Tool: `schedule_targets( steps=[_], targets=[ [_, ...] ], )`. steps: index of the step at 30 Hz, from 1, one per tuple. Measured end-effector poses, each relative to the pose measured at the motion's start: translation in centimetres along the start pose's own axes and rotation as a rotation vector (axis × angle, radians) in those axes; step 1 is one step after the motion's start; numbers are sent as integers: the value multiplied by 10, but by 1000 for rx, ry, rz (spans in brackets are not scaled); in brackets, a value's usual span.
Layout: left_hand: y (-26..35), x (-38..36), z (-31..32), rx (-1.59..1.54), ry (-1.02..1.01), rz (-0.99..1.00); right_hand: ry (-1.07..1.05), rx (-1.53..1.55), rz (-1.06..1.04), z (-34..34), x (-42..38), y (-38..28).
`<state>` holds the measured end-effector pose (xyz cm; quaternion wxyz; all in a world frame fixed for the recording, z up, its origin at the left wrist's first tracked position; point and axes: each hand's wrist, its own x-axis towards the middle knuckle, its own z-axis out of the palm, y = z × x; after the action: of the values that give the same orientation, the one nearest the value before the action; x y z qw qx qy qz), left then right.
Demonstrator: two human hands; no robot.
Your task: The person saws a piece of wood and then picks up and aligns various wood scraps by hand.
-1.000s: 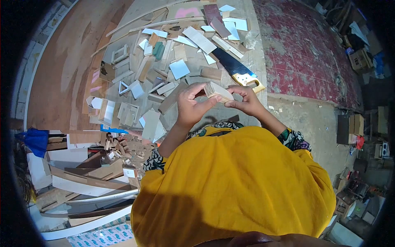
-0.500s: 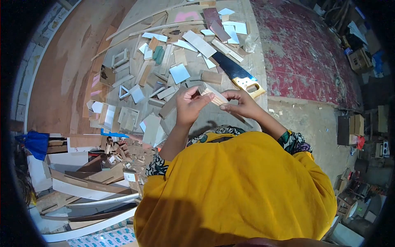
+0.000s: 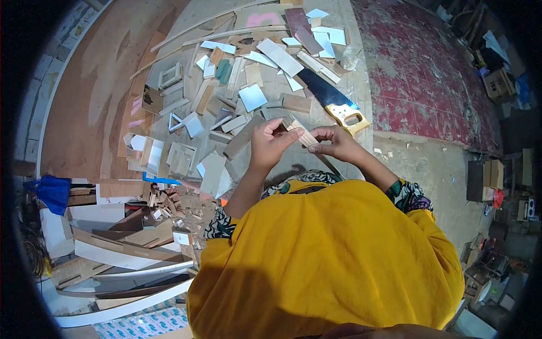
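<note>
Between my two hands, in front of my body, is a small layered wood piece. My left hand grips its left end between thumb and fingers. The fingertips of my right hand pinch its right end. Just beyond my right hand lies a handsaw with a dark blade and a light wooden handle. Near my left hand a long brown board rests on the worktable. A white square tile-like piece lies farther back.
Many wood offcuts and white pieces are scattered over the table, among them a green block and small wooden frames. A large brown panel is at the left. Curved boards are piled at lower left.
The wood piece has turned so that its layered edge shows more and it slopes more steeply. Both hands still hold it. The whole view has shifted slightly.
</note>
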<state>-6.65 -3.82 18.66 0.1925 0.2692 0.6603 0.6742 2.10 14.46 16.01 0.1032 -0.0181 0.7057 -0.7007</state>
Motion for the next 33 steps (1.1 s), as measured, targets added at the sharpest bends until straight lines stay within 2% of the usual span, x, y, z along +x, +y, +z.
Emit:
schedule_targets(
  steps=[4, 6, 7, 9, 12, 14, 18, 20, 23, 27, 30, 32, 33],
  targets=[
    [4, 3, 6, -62, -19, -8, 29, -76, -23, -4, 1, 8],
    [6, 5, 6, -50, -28, 10, 111, -218, -163, -6, 2, 8],
    [7, 6, 6, -60, -43, -6, 109, -223, -168, -8, 4, 7],
    [8, 3, 5, -71, -59, -24, 278, -547, -400, -11, 3, 3],
    [16, 0, 5, -115, -142, 22, 329, -603, -440, -16, -1, 0],
    [20, 1, 2, -286, -236, -71, 324, -673, -490, -20, -3, -5],
    [17, 3, 4, -244, -248, -66, 375, -767, -580, -23, -4, -8],
    [15, 2, 2, -406, -263, -210, 404, -888, -602, -23, -7, -15],
    [18, 0, -1, -493, -274, -269, 413, -1045, -660, -26, -11, -29],
    [3, -3, -15, -384, -302, -289, 377, -1176, -590, -29, -15, -39],
    [-1, -7, -16, -298, -283, -252, 402, -1317, -637, -26, -14, -36],
    [3, -10, -6, -39, -178, -203, 437, -1326, -648, -24, -16, -35],
    [6, -10, -3, -37, -177, -198, 471, -1335, -661, -24, -16, -36]
  ],
)
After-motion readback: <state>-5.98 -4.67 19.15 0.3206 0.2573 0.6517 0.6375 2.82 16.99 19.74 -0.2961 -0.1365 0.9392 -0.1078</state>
